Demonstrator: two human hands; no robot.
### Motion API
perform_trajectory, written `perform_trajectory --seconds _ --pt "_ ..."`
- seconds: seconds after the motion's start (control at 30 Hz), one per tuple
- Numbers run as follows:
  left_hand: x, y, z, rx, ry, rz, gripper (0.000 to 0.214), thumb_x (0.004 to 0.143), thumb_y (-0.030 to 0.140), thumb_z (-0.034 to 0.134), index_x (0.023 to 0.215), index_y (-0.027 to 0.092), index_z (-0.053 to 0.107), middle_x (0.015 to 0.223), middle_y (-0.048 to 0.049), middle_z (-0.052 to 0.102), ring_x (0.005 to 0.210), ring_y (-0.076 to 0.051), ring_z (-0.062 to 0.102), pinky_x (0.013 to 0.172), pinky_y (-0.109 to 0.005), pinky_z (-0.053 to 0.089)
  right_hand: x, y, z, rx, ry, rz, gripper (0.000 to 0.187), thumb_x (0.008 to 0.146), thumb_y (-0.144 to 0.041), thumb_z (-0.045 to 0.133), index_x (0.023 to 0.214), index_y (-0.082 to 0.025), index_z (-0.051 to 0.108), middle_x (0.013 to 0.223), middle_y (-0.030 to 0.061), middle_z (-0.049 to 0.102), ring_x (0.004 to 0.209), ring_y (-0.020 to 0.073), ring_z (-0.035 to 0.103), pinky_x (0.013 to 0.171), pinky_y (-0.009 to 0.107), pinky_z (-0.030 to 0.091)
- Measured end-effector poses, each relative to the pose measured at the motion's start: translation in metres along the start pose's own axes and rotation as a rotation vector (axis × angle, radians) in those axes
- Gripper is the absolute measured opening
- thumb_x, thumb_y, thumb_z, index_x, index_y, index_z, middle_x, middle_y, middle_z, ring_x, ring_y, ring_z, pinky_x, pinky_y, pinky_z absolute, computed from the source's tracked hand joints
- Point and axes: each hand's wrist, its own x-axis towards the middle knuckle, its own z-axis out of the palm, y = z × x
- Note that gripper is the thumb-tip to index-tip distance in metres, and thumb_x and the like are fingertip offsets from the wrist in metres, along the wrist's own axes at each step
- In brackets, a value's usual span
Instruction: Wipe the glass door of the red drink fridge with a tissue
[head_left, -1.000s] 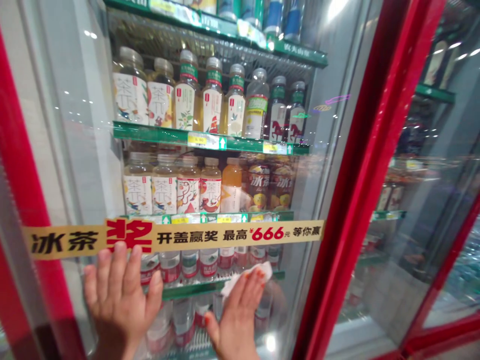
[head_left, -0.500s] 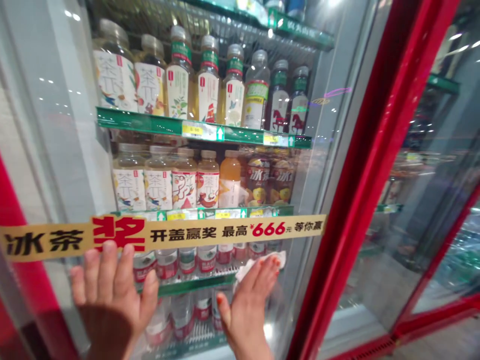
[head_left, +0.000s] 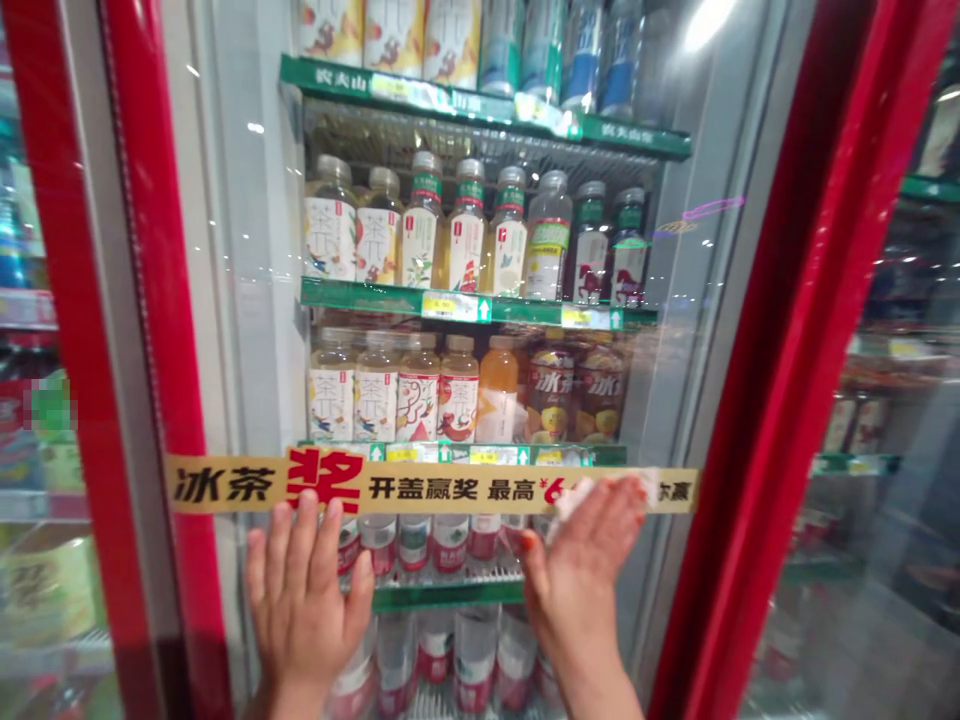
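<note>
"Head view, clock centred on the frame: how are the two hands arranged?"

"Left hand [head_left: 311, 590], between seven and eight o'clock: fingers straight and slightly spread, thumb apart, nothing in its grasp. Its fingertips overlap the lower edge of a tan iced-tea promotional banner [head_left: 427, 488] running across six o'clock. Right hand [head_left: 585, 570], near five o'clock: fingers extended side by side, with hold of a white tissue [head_left: 574, 497] by pressing it flat."

"And the tissue's exact place?"

"Beneath the right fingers, over the banner's three-o'clock end, hiding part of the red figure. It lies against the glass cooler door [head_left: 255, 300]; whether the left palm touches that glass cannot be told."

"What surrounds them?"

"Behind the glass, tea bottles [head_left: 510, 245] stand upright on green-fronted shelves [head_left: 360, 293], an orange-drink bottle [head_left: 499, 385] just off centre. A red door frame [head_left: 795, 350] slants past three o'clock."
</note>
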Motion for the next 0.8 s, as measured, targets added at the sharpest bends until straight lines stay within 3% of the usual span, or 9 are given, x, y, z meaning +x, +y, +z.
perform_trajectory --seconds 0.1,0.17,0.27,0.37,0.47,0.53,0.63,0.7,0.8 --pt "0.001 0.000 -0.002 -0.016 -0.008 -0.002 0.088 0.098 0.023 0.066 0.177 0.022 0.027 0.186 -0.0087 0.025 0.176 -0.024 0.017 0.146 -0.049 0.012 -0.003 -0.044 -0.005 -0.031 -0.046 -0.439 0.116 0.103 -0.087 0.036 0.177 -0.002 0.010 0.188 0.0243 0.001 0.176 0.0419 0.000 0.142 0.063 0.012" --pt "0.001 0.000 -0.003 -0.023 -0.011 -0.002 0.088 0.098 0.023 0.067 0.177 0.022 0.026 0.186 -0.0086 0.024 0.176 -0.024 0.017 0.146 -0.049 0.012 -0.024 -0.043 -0.006 -0.039 -0.080 -0.613 0.120 0.098 -0.094 0.036 0.178 -0.007 0.017 0.189 0.0174 0.007 0.177 0.0349 0.005 0.143 0.049 0.007" --pt "0.001 0.000 -0.002 -0.030 -0.011 0.001 0.089 0.098 0.023 0.068 0.176 0.020 0.028 0.186 -0.0092 0.025 0.176 -0.024 0.017 0.146 -0.049 0.012 -0.029 0.010 -0.014 -0.081 -0.102 -0.494 0.110 0.104 -0.083 0.042 0.179 -0.008 0.011 0.189 0.0186 0.004 0.176 0.0369 0.004 0.142 0.058 0.016" --pt "0.001 0.000 -0.001 -0.034 0.002 0.008 0.089 0.097 0.023 0.070 0.176 0.019 0.028 0.186 -0.0092 0.025 0.176 -0.024 0.017 0.147 -0.048 0.011 0.014 0.066 -0.024 -0.110 -0.063 -0.157 0.099 0.112 -0.064 0.039 0.177 -0.006 -0.006 0.187 0.0264 -0.008 0.175 0.0481 -0.001 0.132 0.079 0.028" --pt "-0.001 -0.001 0.000 -0.034 0.003 -0.005 0.089 0.097 0.024 0.070 0.176 0.021 0.028 0.186 -0.0077 0.025 0.176 -0.025 0.018 0.147 -0.048 0.012 0.054 0.063 -0.025 -0.084 -0.023 0.000 0.097 0.113 -0.061 0.033 0.175 -0.007 -0.016 0.185 0.0273 -0.017 0.174 0.0507 -0.006 0.129 0.085 0.027" --pt "-0.004 -0.001 0.000 -0.033 -0.016 -0.034 0.090 0.097 0.025 0.071 0.177 0.024 0.028 0.186 -0.0067 0.026 0.175 -0.026 0.019 0.147 -0.050 0.013 0.052 0.033 -0.022 -0.066 -0.057 -0.099 0.104 0.110 -0.069 0.038 0.176 -0.007 -0.013 0.187 0.0262 -0.013 0.174 0.0496 -0.005 0.130 0.082 0.030" --pt "-0.007 -0.002 -0.002 -0.031 -0.050 -0.069 0.093 0.097 0.025 0.072 0.177 0.030 0.025 0.186 -0.0044 0.025 0.175 -0.027 0.019 0.147 -0.054 0.014 0.011 -0.003 -0.014 -0.089 -0.124 -0.448 0.118 0.101 -0.088 0.040 0.179 -0.007 0.005 0.189 0.0224 -0.001 0.175 0.0445 0.000 0.131 0.066 0.040" --pt "-0.007 -0.002 -0.003 -0.032 -0.061 -0.068 0.095 0.097 0.025 0.073 0.178 0.030 0.024 0.186 -0.0037 0.023 0.176 -0.027 0.018 0.148 -0.052 0.013 -0.021 0.002 -0.012 -0.131 -0.136 -0.576 0.118 0.100 -0.091 0.040 0.178 -0.007 0.012 0.189 0.0204 0.004 0.176 0.0411 0.001 0.130 0.059 0.044" --pt "-0.006 -0.001 -0.004 -0.031 -0.056 -0.051 0.094 0.097 0.024 0.073 0.178 0.027 0.025 0.186 -0.0045 0.023 0.176 -0.025 0.017 0.148 -0.048 0.011 -0.034 0.046 -0.015 -0.170 -0.121 -0.440 0.106 0.106 -0.073 0.047 0.179 -0.008 0.004 0.189 0.0221 0.001 0.175 0.0436 0.004 0.129 0.066 0.042"
